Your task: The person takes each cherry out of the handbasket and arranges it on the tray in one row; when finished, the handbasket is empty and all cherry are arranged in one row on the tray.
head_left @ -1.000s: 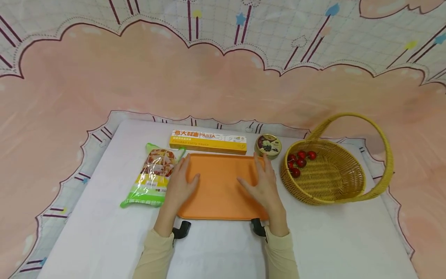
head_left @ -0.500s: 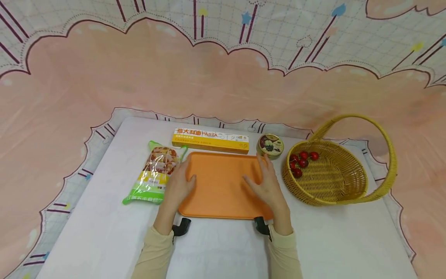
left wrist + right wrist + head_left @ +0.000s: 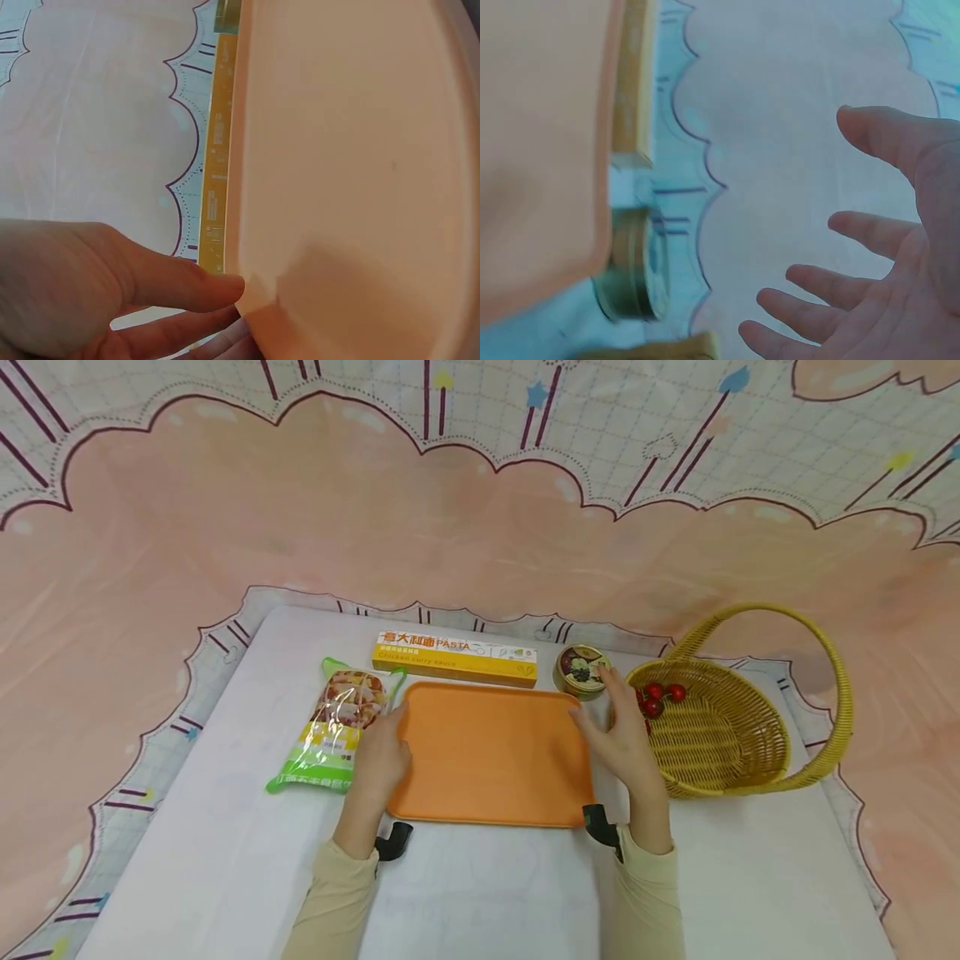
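An orange rectangular tray (image 3: 491, 756) lies in the middle of the white table. My left hand (image 3: 381, 758) is at its left edge; in the left wrist view the thumb (image 3: 217, 291) meets the rim while the other fingers pass behind it, pinching the edge. My right hand (image 3: 624, 739) is spread off the tray's right side, holding nothing, and overlaps the wicker basket (image 3: 712, 760) in the head view. Its fingertips reach near a round tin (image 3: 581, 670). The right wrist view shows the fingers (image 3: 832, 289) apart and relaxed, away from the tray.
A yellow-and-white pasta box (image 3: 455, 660) lies behind the tray. Left of it is a green-and-yellow food bag (image 3: 322, 739), partly covered by my left hand. Red cherries (image 3: 655, 706) lie inside the basket, whose tall handle (image 3: 840, 702) arches rightward.
My right hand has moved right, off the tray toward the basket, now covering some cherries. My left hand has closed in on the tray's left edge. The view has shifted slightly.
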Demonstrator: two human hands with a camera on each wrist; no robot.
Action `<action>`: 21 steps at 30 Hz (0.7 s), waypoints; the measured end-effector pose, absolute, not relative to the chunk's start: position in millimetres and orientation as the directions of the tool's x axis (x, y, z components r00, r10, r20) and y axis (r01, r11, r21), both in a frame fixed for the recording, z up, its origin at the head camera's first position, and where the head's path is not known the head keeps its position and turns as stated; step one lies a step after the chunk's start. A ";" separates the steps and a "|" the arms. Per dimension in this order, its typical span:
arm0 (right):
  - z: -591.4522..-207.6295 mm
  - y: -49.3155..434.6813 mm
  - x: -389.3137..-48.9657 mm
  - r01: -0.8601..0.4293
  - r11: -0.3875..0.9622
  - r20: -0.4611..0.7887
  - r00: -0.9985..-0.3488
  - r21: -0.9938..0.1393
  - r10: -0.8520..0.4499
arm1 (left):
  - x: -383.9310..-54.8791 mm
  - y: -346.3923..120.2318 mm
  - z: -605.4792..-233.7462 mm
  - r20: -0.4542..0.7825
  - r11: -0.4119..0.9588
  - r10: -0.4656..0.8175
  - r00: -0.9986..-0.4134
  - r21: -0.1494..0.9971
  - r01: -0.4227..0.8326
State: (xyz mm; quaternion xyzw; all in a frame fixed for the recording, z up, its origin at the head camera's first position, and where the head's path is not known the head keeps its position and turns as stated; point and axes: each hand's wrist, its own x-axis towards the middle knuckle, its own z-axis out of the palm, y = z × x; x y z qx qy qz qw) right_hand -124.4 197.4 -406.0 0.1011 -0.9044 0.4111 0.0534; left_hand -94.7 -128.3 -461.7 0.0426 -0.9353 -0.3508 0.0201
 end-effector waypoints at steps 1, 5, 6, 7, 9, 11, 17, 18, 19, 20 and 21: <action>-404.1 201.1 -124.9 -0.232 0.637 0.195 -0.972 -0.735 -0.130 | -95.2 -128.3 -462.2 0.011 0.750 -0.097 -0.995 0.658 -0.066; -396.7 212.7 -124.6 -0.222 0.635 0.214 -0.973 -0.740 -0.091 | -96.1 -128.6 -464.9 0.031 0.748 -0.110 -0.993 0.661 -0.062; -395.0 214.8 -124.2 -0.222 0.630 0.218 -0.972 -0.745 -0.084 | -96.3 -128.9 -465.7 0.038 0.748 -0.113 -0.993 0.661 -0.060; -393.5 216.5 -123.7 -0.220 0.628 0.221 -0.972 -0.747 -0.078 | -96.6 -129.3 -466.7 0.045 0.747 -0.117 -0.992 0.662 -0.058; -392.3 219.8 -123.2 -0.217 0.626 0.226 -0.972 -0.749 -0.067 | -97.2 -130.3 -467.9 0.056 0.745 -0.123 -0.991 0.664 -0.055; -391.3 222.2 -122.7 -0.211 0.625 0.225 -0.973 -0.752 -0.058 | -97.6 -131.4 -468.4 0.065 0.740 -0.129 -0.990 0.670 -0.052; -385.9 229.4 -123.6 -0.188 0.589 0.218 -0.976 -0.786 -0.021 | -98.7 -135.8 -468.2 0.057 0.704 -0.129 -0.990 0.708 -0.051; -384.3 231.3 -124.0 -0.183 0.577 0.215 -0.977 -0.796 -0.013 | -99.1 -136.8 -468.2 0.049 0.695 -0.127 -0.991 0.717 -0.054; -382.6 233.4 -124.2 -0.176 0.568 0.212 -0.977 -0.804 -0.003 | -99.4 -137.8 -468.3 0.040 0.687 -0.126 -0.991 0.724 -0.058; -380.5 235.5 -124.5 -0.167 0.563 0.209 -0.978 -0.810 0.011 | -99.7 -138.7 -468.2 0.030 0.681 -0.124 -0.992 0.729 -0.063; -378.8 237.9 -124.6 -0.162 0.551 0.207 -0.978 -0.819 0.021 | -99.8 -139.6 -468.1 0.020 0.676 -0.122 -0.992 0.734 -0.068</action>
